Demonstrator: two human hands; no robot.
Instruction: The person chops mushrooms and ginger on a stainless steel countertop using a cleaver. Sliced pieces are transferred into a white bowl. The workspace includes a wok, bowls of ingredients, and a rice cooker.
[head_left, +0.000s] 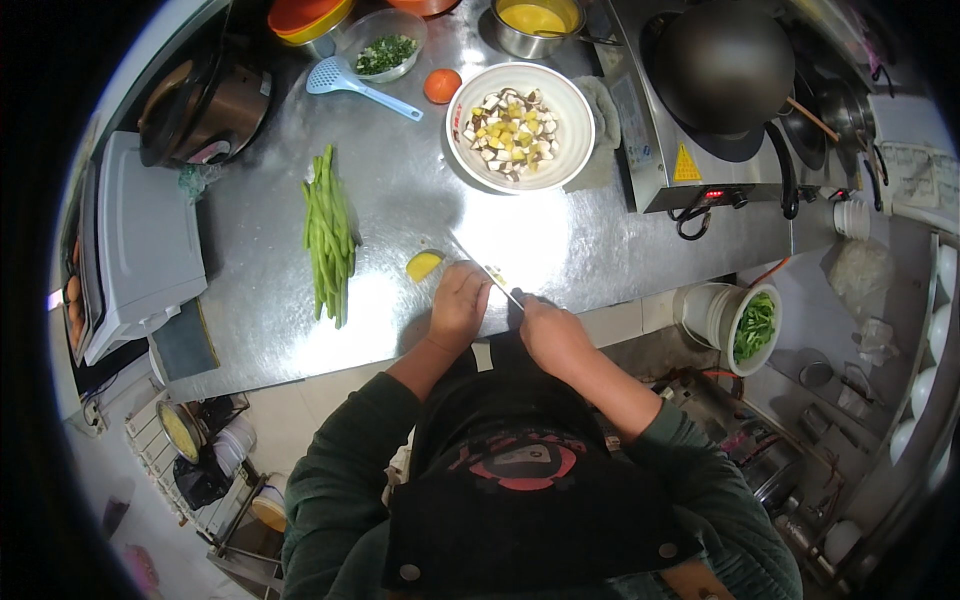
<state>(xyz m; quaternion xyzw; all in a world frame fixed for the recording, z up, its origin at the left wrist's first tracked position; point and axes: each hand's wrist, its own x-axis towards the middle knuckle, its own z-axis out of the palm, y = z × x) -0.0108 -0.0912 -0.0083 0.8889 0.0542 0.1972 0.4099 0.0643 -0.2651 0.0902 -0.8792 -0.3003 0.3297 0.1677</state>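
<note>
Near the front edge of the steel counter (397, 195), my right hand (553, 334) grips a knife (484, 268), its blade slanting away to the upper left. Curled fingers of my left hand (459, 300) rest close beside the blade; whatever they press on is hidden. Small yellowish cut pieces (496, 276) lie at the blade's right side. A larger yellow chunk, perhaps potato (424, 265), sits just left of the knife. Farther left is a bunch of green beans (328, 240). Beyond my hands stands a white bowl (459, 154) of diced yellow and brown-edged white pieces.
A tomato (442, 86), a blue slotted spatula (360, 86), a plastic bowl of chopped greens (386, 52) and a metal pot (529, 46) of yellow liquid stand at the back. A wok (724, 67) is on the cooker at right. A bucket of greens (754, 326) stands below the counter.
</note>
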